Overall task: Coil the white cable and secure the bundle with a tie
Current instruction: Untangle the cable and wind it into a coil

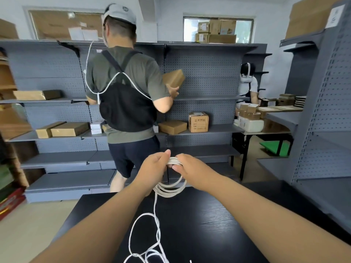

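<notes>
Grey shelves [201,73] with brown boxes [198,122] are filling the room, and another person [125,82] is standing at them. Up close, a black table [218,224] is lying under the two arms.

The left hand [154,164] is curling its fingers round the top of the white cable [170,188], thumb pointing up. The right hand [191,167] is pinching the same spot from the other side, so both hands are gripping the bundle.

The loops are hanging down in a small ring over the far edge of the table. One long loose bit is running down from the ring and lying in big wiggly loops on the table, near the bottom of the view.

The cable is looking thin and round, and a bit creamy where it is bunched. It is probably light and bendy, and springy too, so the loops may be trying to pop open. Holding it tight at the top, where all the loops are meeting, seems best. No tie is showing.
</notes>
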Demonstrator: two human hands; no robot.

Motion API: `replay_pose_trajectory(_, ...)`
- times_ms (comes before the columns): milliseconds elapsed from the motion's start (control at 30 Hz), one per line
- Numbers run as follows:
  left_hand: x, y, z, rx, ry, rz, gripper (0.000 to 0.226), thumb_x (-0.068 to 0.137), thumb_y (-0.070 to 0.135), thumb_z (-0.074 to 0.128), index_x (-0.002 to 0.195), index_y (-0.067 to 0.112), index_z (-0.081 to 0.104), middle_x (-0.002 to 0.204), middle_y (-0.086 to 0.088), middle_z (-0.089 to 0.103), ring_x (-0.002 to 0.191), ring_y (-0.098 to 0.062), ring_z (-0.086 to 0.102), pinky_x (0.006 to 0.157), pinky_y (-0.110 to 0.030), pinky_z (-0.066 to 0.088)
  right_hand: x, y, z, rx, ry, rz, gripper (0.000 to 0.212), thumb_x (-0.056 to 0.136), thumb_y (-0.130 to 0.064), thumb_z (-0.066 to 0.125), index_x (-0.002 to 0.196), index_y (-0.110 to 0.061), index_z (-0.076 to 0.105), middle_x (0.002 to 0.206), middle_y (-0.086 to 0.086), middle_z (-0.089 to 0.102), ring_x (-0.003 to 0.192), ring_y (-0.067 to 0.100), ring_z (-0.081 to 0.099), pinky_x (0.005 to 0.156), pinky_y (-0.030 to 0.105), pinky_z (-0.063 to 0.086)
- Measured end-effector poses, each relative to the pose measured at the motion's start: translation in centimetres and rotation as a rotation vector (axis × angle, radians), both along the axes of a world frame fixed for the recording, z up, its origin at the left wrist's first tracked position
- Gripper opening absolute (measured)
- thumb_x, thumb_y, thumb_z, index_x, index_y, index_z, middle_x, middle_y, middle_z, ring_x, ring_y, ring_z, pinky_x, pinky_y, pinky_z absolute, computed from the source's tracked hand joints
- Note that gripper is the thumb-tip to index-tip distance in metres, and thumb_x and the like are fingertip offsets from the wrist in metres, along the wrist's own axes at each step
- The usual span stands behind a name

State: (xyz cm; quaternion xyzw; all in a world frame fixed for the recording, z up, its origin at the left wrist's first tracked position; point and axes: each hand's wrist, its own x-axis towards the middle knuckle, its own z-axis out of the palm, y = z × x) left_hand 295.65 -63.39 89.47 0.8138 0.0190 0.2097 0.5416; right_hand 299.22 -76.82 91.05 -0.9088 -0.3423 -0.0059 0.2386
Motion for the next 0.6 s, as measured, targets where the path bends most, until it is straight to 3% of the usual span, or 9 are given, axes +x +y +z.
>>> replay_pose_trajectory(67, 0.0, 0.6, 0.2, 0.007, -0.013, 0.028, 0.045, 0.098, 0.035, 0.040, 0.057, 0.015, 0.040, 0.053, 0.002, 0.035, 0.048, -0.010, 0.033, 0.052, -0.027, 0.031, -0.4, 0.9, 0.0, 0.090, -0.026, -0.045, 0.018, 0.100, -0.029, 0.039, 0.101, -0.013, 0.047, 0.091, 0.003, 0.049, 0.078, 0.018, 0.047, 0.064, 0.031, 0.034)
replay_pose_trajectory(133, 0.1, 1.0, 0.2, 0.003, -0.034, 0.063, 0.046, 0.098, 0.037, 0.039, 0.058, 0.013, 0.043, 0.054, 0.000, 0.039, 0.050, -0.013, 0.039, 0.053, -0.026, 0.036, -0.6, 1.9, -0.2, 0.175, -0.054, -0.097, 0.020, 0.100, -0.027, 0.038, 0.104, -0.011, 0.049, 0.092, 0.002, 0.048, 0.078, 0.018, 0.047, 0.066, 0.030, 0.033)
replay_pose_trajectory(300, 0.4, 2.2, -0.2, -0.071, -0.068, 0.063, 0.046, 0.097, 0.041, 0.038, 0.065, 0.012, 0.054, 0.051, 0.002, 0.045, 0.047, -0.009, 0.043, 0.055, -0.025, 0.039, -0.7, 4.1, -0.9, 0.381, -0.004, -0.252, 0.024, 0.101, -0.024, 0.035, 0.110, -0.007, 0.049, 0.104, 0.007, 0.053, 0.090, 0.023, 0.056, 0.078, 0.037, 0.048)
replay_pose_trajectory(500, 0.2, 2.9, -0.2, -0.290, 0.030, 0.040, 0.056, 0.098, 0.046, 0.030, 0.062, 0.013, 0.055, 0.051, -0.004, 0.050, 0.048, -0.013, 0.047, 0.055, -0.026, 0.039, -0.5, 6.0, -1.6, 0.619, 0.106, -0.421, 0.023, 0.101, -0.026, 0.034, 0.108, -0.011, 0.049, 0.098, 0.003, 0.054, 0.090, 0.027, 0.062, 0.054, 0.021, 0.034)
replay_pose_trajectory(600, 0.7, 3.3, -0.2, -0.261, 0.006, 0.127, 0.051, 0.099, 0.041, 0.026, 0.067, 0.010, 0.052, 0.056, -0.002, 0.045, 0.057, -0.017, 0.042, 0.061, -0.034, 0.037, -0.5, 6.1, -1.7, 0.568, 0.089, -0.375, 0.017, 0.100, -0.027, 0.038, 0.103, -0.012, 0.047, 0.095, 0.003, 0.054, 0.086, 0.021, 0.056, 0.054, 0.017, 0.032)
